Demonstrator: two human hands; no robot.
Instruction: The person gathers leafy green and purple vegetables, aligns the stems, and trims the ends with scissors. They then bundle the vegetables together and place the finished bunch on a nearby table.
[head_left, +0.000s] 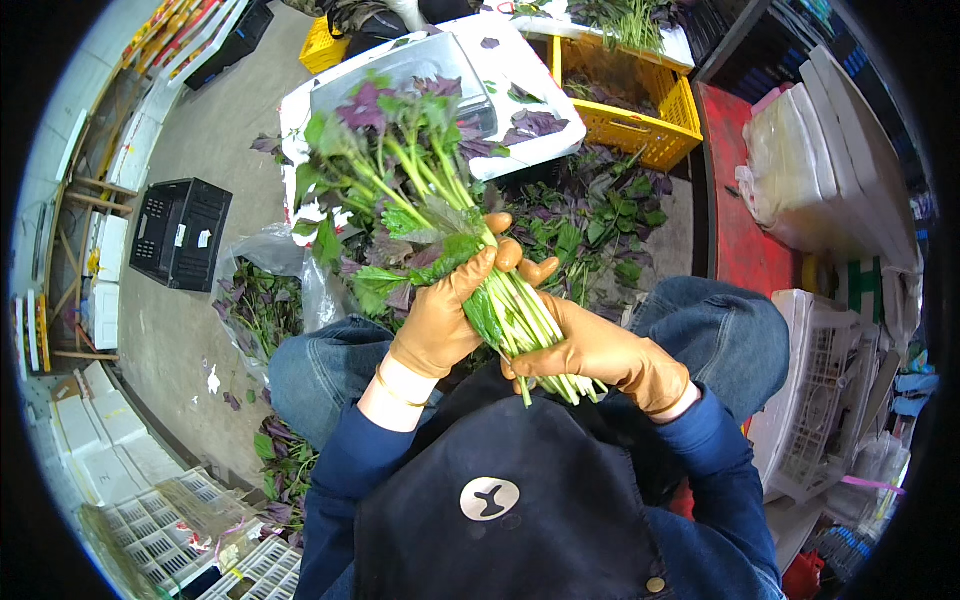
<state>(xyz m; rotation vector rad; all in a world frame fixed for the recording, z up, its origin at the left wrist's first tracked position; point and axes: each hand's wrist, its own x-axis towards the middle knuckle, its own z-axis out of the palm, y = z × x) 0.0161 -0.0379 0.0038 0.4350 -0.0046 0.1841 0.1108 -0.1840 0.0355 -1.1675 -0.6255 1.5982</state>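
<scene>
A bunch of leafy greens (420, 180) with purple and green leaves is held up over my lap, its pale stems pointing down to the right. My left hand (442, 319), in a tan rubber glove, grips the bunch where leaves meet stems. Lower down, my right hand (585, 345), gloved alike, is closed around the stems near their cut ends. Behind the bunch stands a white foam box (536, 82) with a clear plastic tray (420, 64) and loose leaves on top. Parts of my fingers are hidden behind the stems.
More greens lie on the floor in a heap (600, 210) and in a clear plastic bag (262, 307). A yellow crate (637, 131) stands at the back right. To the left is a black crate (180, 234); a red table (742, 202) bounds the right side.
</scene>
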